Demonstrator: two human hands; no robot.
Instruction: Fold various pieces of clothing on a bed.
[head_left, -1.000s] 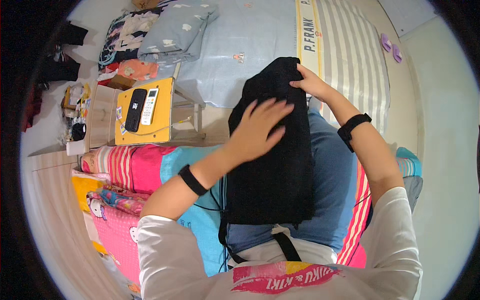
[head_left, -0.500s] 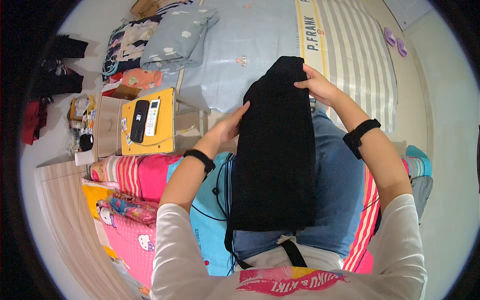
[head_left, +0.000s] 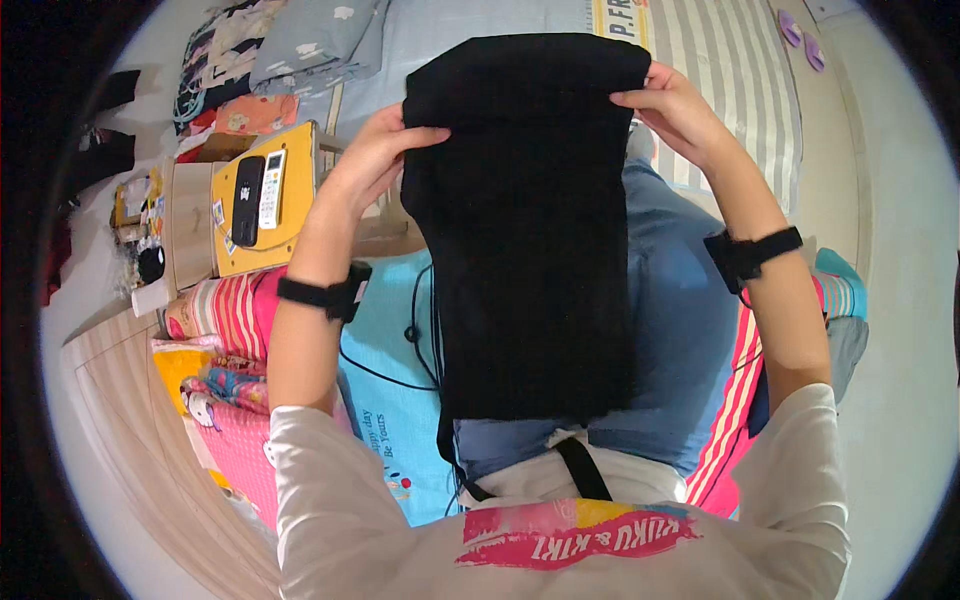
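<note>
A black garment (head_left: 525, 250), its exact kind not clear, lies lengthwise over my lap and blue jeans (head_left: 685, 290). Its far edge is spread between my two hands. At the upper left corner my left hand (head_left: 378, 155) pinches the cloth, thumb lying on top and fingers tucked beneath. The upper right corner is gripped by my right hand (head_left: 680, 112), also with the thumb over the fabric. A black strap hangs from the garment's near left corner, and a black band circles each forearm.
On the left, a yellow stool (head_left: 285, 225) carries a black case (head_left: 247, 200) and a white remote control (head_left: 271, 188). Ahead is a bed with a striped mat (head_left: 730, 120) and a folded grey-blue quilt (head_left: 320, 45). A turquoise towel (head_left: 385, 350) and a cable (head_left: 385, 378) lie beside my left leg.
My left hand has moved forward from the garment's side to its upper left corner. The far end is now spread wider and flatter, and my right hand has shifted slightly forward and right.
</note>
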